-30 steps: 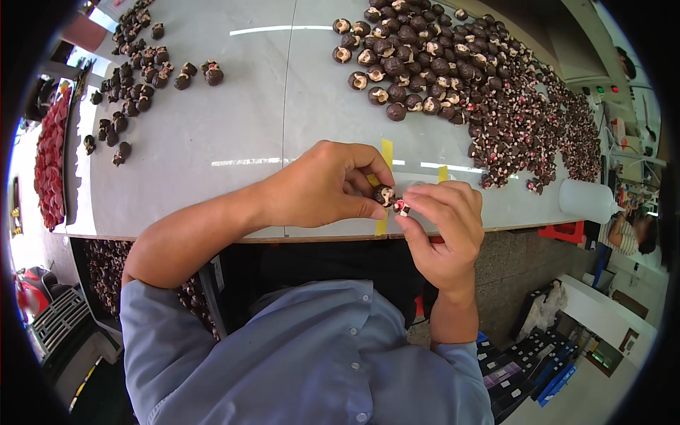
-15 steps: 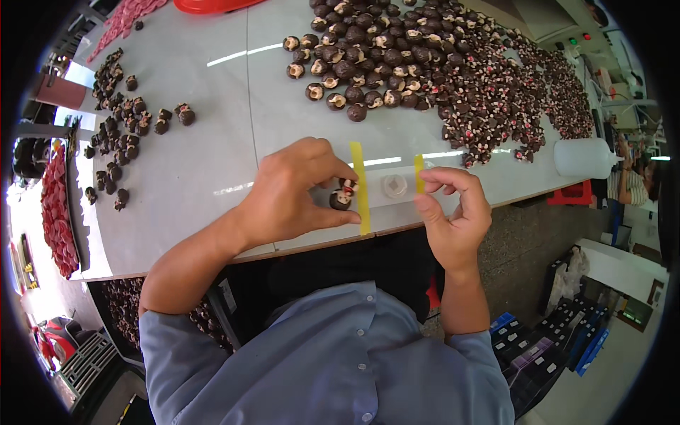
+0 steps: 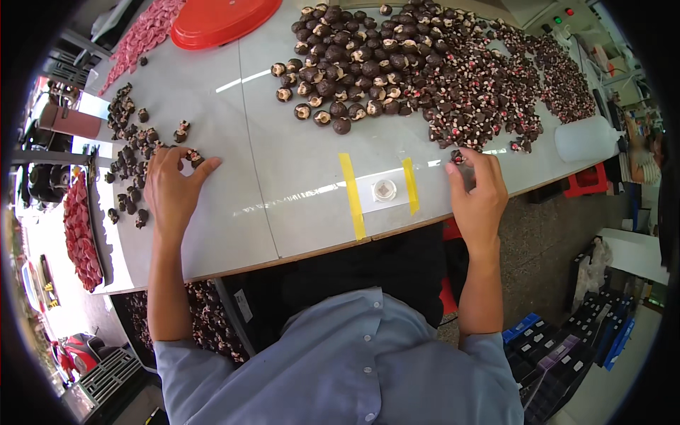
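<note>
My left hand (image 3: 172, 190) is at the left of the table, its thumb and index finger around a small dark-brown figurine (image 3: 193, 159) with a cream and red front. Several finished-looking figurines (image 3: 129, 157) lie beside and beyond that hand. My right hand (image 3: 482, 202) pinches a small dark figurine body (image 3: 457, 157) with a red spot, at the near edge of a heap of similar bodies (image 3: 467, 106). Between my hands, a small round whitish holder (image 3: 384, 190) sits on a white sheet fixed by two yellow tape strips (image 3: 352, 198).
Large hollow brown figurine heads (image 3: 347, 67) are heaped at the far middle. A red plastic lid or basin (image 3: 223, 21) is at the far left, near pink pieces (image 3: 145, 35). A white squeeze bottle (image 3: 584, 139) lies at the right. The table's front edge runs before my body.
My left hand has moved left with the figurine, from beside the tape to the scattered figurines. My right hand has moved slightly right and away, and now pinches a small body from the heap.
</note>
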A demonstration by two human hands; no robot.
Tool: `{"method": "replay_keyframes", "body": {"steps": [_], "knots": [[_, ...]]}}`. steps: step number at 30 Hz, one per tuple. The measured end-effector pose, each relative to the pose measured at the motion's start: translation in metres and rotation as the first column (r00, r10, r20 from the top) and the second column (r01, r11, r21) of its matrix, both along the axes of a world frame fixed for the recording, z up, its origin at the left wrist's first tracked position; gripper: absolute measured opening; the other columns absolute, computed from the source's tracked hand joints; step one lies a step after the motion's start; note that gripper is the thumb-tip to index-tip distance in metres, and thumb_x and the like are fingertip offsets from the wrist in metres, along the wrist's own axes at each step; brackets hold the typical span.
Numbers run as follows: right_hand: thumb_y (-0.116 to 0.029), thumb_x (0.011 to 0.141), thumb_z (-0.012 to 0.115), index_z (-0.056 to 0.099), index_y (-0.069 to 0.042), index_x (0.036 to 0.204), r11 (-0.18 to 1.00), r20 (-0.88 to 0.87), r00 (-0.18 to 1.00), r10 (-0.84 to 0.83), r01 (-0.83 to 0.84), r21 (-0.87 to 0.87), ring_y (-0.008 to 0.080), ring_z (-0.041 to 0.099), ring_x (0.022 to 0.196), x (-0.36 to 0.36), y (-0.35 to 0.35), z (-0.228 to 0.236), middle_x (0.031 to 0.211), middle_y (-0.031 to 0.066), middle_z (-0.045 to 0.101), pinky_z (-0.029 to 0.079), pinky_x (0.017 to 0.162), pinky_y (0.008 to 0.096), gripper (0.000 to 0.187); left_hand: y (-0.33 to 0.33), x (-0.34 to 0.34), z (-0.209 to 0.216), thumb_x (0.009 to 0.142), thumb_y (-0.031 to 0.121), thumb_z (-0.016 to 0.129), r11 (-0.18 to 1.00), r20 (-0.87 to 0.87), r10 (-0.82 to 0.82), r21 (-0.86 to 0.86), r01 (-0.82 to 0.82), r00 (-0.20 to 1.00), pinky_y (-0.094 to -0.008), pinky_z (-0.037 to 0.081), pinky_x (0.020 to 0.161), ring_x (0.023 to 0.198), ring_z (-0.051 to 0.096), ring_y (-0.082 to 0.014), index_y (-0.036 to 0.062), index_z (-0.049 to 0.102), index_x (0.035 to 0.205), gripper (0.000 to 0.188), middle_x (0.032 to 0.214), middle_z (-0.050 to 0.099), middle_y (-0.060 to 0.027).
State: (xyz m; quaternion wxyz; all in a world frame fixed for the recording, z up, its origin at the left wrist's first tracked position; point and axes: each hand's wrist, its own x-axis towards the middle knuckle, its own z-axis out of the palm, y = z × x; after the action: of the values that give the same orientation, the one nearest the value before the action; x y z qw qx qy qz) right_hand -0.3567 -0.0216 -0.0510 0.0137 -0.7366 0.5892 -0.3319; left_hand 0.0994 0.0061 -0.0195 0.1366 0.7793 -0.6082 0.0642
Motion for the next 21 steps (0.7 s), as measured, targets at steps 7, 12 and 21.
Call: {"method": "replay_keyframes", "body": {"steps": [7, 12, 21], "knots": [[0.0, 0.091, 0.076, 0.071, -0.003, 0.122, 0.988, 0.067, 0.989, 0.131, -0.136, 0.074, 0.0258, 0.066, 0.086, 0.0, 0.0, -0.002, 0.101, 0.0114, 0.067, 0.054, 0.076, 0.0362, 0.032, -0.005, -0.037, 0.005, 0.087, 0.031, 0.087, 0.949, -0.041, -0.211, -0.248, 0.194, 0.977, -0.0458, 0.053, 0.086, 0.102, 0.066, -0.0325, 0.004, 0.067, 0.128, 0.054, 0.105, 0.067, -0.0124], [0.001, 0.091, 0.075, 0.073, -0.004, 0.119, 0.989, 0.049, 0.992, 0.119, -0.123, 0.08, 0.0265, 0.067, 0.092, -0.002, -0.004, -0.005, 0.102, 0.0106, 0.067, 0.054, 0.08, 0.0376, 0.029, -0.051, -0.103, -0.006, 0.083, 0.019, 0.086, 0.809, -0.217, -0.583, -0.25, 0.533, 0.783, -0.0458, 0.053, 0.088, 0.1, 0.064, -0.032, 0.0074, 0.07, 0.12, 0.042, 0.111, 0.067, -0.0098], [0.002, 0.09, 0.077, 0.072, 0.0, 0.113, 0.977, -0.056, 0.982, 0.181, -0.186, -0.1, 0.0288, 0.071, 0.107, 0.011, 0.0, 0.001, 0.113, 0.0122, 0.071, 0.056, 0.094, 0.0384, 0.024, -0.062, -0.118, -0.015, 0.077, 0.013, 0.089, 0.72, -0.059, -0.682, -0.231, 0.654, 0.729, -0.0392, 0.057, 0.075, 0.094, 0.067, -0.0273, 0.009, 0.072, 0.101, 0.029, 0.108, 0.066, -0.0077]]}}
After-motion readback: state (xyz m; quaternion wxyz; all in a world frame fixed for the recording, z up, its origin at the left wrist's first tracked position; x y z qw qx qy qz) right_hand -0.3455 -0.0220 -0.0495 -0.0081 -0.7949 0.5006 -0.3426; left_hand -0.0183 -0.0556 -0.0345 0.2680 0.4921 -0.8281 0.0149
